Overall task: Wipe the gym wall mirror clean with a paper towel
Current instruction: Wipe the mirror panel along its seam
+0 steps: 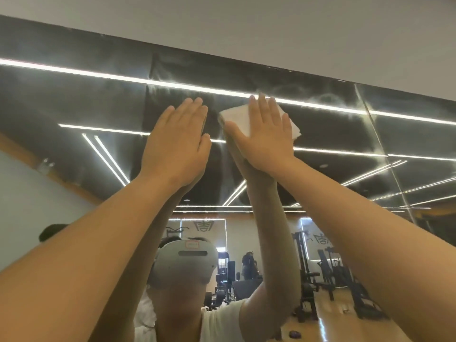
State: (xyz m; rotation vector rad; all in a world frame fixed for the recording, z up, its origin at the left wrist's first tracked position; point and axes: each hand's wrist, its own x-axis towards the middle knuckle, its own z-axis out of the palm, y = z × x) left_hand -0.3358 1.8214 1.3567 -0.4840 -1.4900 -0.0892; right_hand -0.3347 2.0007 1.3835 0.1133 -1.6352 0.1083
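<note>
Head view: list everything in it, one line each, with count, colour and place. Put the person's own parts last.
wall mirror: one, dark and reflective, fills most of the view
wall: one strip, pale grey, above the mirror's top edge
paper towel: one, white, folded, flat on the mirror near its top
hazy smears: several, whitish, on the glass right of the towel
light strips: several, white, reflected in the upper mirror
gym machines: several, black, reflected at lower right
headset: one, light grey, reflected at bottom centre
left hand: one, flat against the mirror, left of the towel
right hand: one, straight fingers pressing the towel to the mirror
</note>
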